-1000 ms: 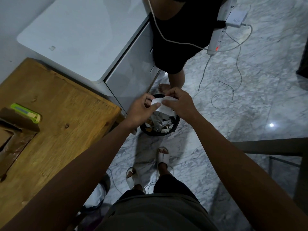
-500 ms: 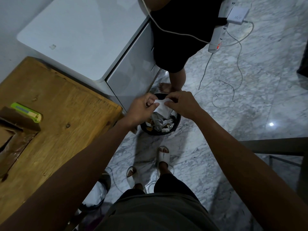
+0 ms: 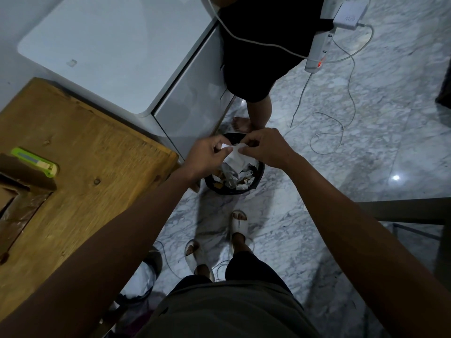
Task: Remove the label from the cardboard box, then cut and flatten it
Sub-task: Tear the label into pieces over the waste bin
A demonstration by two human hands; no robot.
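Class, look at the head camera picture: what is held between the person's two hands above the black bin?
A white paper label, pinched by the left hand and right hand, directly over the bin of paper scraps, in the head view.

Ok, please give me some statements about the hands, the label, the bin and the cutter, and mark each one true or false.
1. Both hands pinch the white label. True: the left hand and the right hand each hold an edge of it.
2. The label is held over the bin. True.
3. The bin is empty. False: it holds paper scraps.
4. The green cutter lies on the floor. False: it lies on the wooden table.
5. The left hand holds the cutter. False: no hand touches the cutter.
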